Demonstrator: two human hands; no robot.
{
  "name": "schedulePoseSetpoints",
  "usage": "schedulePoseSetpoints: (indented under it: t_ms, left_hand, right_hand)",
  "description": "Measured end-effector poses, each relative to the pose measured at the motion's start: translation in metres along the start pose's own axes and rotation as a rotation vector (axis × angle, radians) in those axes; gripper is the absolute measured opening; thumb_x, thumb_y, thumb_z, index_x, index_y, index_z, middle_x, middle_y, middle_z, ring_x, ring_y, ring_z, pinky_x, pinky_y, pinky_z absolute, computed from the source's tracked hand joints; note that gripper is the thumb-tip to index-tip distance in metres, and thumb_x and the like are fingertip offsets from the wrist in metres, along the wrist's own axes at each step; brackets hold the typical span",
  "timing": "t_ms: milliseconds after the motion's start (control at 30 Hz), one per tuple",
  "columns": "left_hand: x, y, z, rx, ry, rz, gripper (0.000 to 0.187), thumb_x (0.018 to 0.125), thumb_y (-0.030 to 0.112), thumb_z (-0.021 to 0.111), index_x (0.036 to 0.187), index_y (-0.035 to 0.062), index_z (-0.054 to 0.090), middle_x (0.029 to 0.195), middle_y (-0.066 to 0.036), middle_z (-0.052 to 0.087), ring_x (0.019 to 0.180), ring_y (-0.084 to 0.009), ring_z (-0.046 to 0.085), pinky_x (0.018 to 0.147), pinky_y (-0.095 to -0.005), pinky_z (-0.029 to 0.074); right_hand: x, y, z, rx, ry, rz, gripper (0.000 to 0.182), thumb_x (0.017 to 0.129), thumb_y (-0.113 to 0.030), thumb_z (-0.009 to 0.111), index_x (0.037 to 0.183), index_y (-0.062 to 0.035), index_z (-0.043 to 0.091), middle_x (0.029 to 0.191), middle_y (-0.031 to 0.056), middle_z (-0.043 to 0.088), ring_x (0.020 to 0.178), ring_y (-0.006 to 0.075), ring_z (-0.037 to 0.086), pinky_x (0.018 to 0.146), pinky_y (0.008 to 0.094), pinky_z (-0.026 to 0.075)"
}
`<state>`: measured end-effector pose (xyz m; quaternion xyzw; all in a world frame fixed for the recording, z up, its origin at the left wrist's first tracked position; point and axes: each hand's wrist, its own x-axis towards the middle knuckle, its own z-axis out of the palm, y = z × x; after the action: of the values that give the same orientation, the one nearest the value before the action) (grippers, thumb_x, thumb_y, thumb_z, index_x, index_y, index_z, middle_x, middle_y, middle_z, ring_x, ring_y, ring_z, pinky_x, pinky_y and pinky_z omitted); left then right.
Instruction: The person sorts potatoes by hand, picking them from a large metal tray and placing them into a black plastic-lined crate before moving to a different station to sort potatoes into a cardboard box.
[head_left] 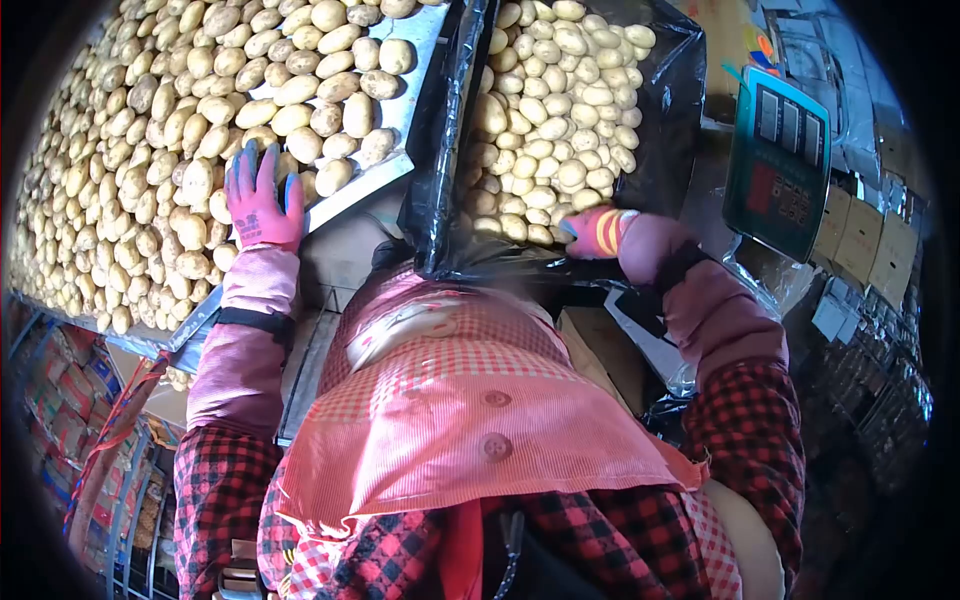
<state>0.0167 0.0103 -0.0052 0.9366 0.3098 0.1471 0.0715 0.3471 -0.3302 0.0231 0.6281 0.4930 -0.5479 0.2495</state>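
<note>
My left hand [265, 208], in a pink glove with blue-grey fingertips, lies on the big heap of potatoes [150, 170] at the left, near the front edge of the metal table. Its fingers are spread over the potatoes and grip none of them. In a pink glove with yellow stripes, my right hand [600, 233] rests at the near right corner of the smaller potatoes [560, 110] inside a container lined with black plastic [672, 120]. The fingers of that hand are curled together; whatever they may hold is hidden.
A green digital scale [778, 160] stands to the right of the lined container. Beyond it are cardboard boxes [860, 235]. The metal table edge [360, 188] runs close to my left hand. A rack with packages [80, 410] stands at the lower left.
</note>
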Motion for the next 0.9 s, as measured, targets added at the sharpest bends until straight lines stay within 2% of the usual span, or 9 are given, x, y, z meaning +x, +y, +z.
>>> schedulePoseSetpoints:
  t_ms: [67, 167, 233, 433, 467, 567, 600, 767, 900]
  left_hand:
    - [-0.002, 0.0, 0.0, 0.006, -0.002, -0.015, 0.055, 0.085, 0.029, 0.064, 0.136, 0.0128, 0.054, 0.145, -0.019, 0.044, 0.134, -0.0399, 0.039, 0.114, -0.0532, 0.026]
    - [0.0, 0.0, 0.0, 0.002, -0.009, -0.018, 0.055, 0.085, 0.029, 0.065, 0.137, 0.0136, 0.054, 0.146, -0.018, 0.044, 0.134, -0.0395, 0.039, 0.114, -0.0522, 0.026]
    - [0.0, 0.0, -0.001, 0.0, -0.017, -0.032, 0.055, 0.086, 0.027, 0.065, 0.138, 0.015, 0.053, 0.146, -0.017, 0.044, 0.135, -0.0393, 0.038, 0.114, -0.0508, 0.026]
    - [0.001, 0.003, -0.004, -0.023, 0.009, -0.031, 0.054, 0.086, 0.027, 0.065, 0.136, 0.0122, 0.054, 0.145, -0.017, 0.045, 0.135, -0.0389, 0.038, 0.114, -0.0513, 0.026]
    - [0.001, 0.002, -0.005, -0.019, 0.017, -0.034, 0.054, 0.085, 0.028, 0.065, 0.135, 0.0123, 0.055, 0.145, -0.017, 0.045, 0.134, -0.0395, 0.039, 0.113, -0.0528, 0.027]
    - [0.0, 0.002, -0.003, -0.028, 0.006, -0.038, 0.055, 0.083, 0.029, 0.066, 0.135, 0.0124, 0.055, 0.144, -0.018, 0.045, 0.133, -0.04, 0.04, 0.112, -0.0545, 0.027]
    - [0.0, 0.0, -0.003, -0.023, 0.001, -0.04, 0.055, 0.083, 0.029, 0.066, 0.135, 0.0124, 0.055, 0.144, -0.018, 0.045, 0.133, -0.04, 0.04, 0.112, -0.0545, 0.027]
    - [0.002, 0.003, -0.003, -0.025, 0.007, -0.043, 0.056, 0.083, 0.029, 0.066, 0.135, 0.0126, 0.055, 0.144, -0.018, 0.045, 0.133, -0.04, 0.04, 0.113, -0.0542, 0.026]
    - [0.001, 0.003, -0.003, -0.028, 0.005, -0.038, 0.056, 0.083, 0.03, 0.066, 0.135, 0.0125, 0.054, 0.144, -0.018, 0.046, 0.134, -0.04, 0.04, 0.113, -0.0539, 0.026]
  right_hand:
    - [0.003, 0.002, 0.002, 0.088, -0.073, -0.017, 0.084, 0.082, -0.045, 0.061, 0.148, -0.0048, 0.029, 0.108, 0.0262, 0.067, 0.102, 0.0381, 0.065, 0.089, 0.0456, 0.049]
    - [0.008, -0.001, -0.008, 0.219, -0.211, 0.083, 0.085, 0.083, -0.045, 0.059, 0.15, -0.0044, 0.026, 0.114, 0.0251, 0.065, 0.107, 0.0396, 0.063, 0.093, 0.0457, 0.047]
    - [0.031, 0.008, 0.027, -0.086, -0.144, 0.023, 0.081, 0.086, -0.038, 0.053, 0.152, -0.0035, 0.022, 0.117, 0.0237, 0.066, 0.106, 0.0383, 0.064, 0.093, 0.0462, 0.047]
    - [0.059, -0.008, 0.04, -0.199, -0.083, 0.222, 0.057, 0.085, -0.023, 0.052, 0.138, -0.0024, 0.047, 0.12, 0.0217, 0.065, 0.105, 0.0345, 0.066, 0.091, 0.0456, 0.049]
    - [0.068, 0.002, 0.047, -0.291, 0.001, 0.053, 0.045, 0.086, -0.022, 0.054, 0.128, -0.0061, 0.057, 0.115, 0.0196, 0.067, 0.098, 0.0343, 0.068, 0.086, 0.0463, 0.051]
    - [0.077, 0.043, 0.06, 0.122, 0.077, -0.07, 0.04, 0.087, -0.025, 0.058, 0.125, -0.0119, 0.059, 0.108, 0.0181, 0.068, 0.093, 0.0335, 0.068, 0.081, 0.0451, 0.053]
    - [0.045, 0.021, 0.024, 0.513, -0.172, 0.029, 0.044, 0.087, -0.036, 0.06, 0.121, -0.0085, 0.063, 0.113, 0.0136, 0.07, 0.095, 0.029, 0.068, 0.084, 0.0427, 0.052]
    - [0.092, 0.036, 0.038, -0.043, -0.248, -0.115, 0.05, 0.085, -0.048, 0.058, 0.114, -0.0096, 0.069, 0.111, 0.0143, 0.07, 0.1, 0.0306, 0.066, 0.087, 0.0426, 0.05]
    - [0.074, 0.007, 0.021, -0.113, -0.22, -0.02, 0.05, 0.086, -0.049, 0.055, 0.116, -0.0128, 0.07, 0.109, 0.015, 0.07, 0.101, 0.0352, 0.066, 0.087, 0.0461, 0.05]
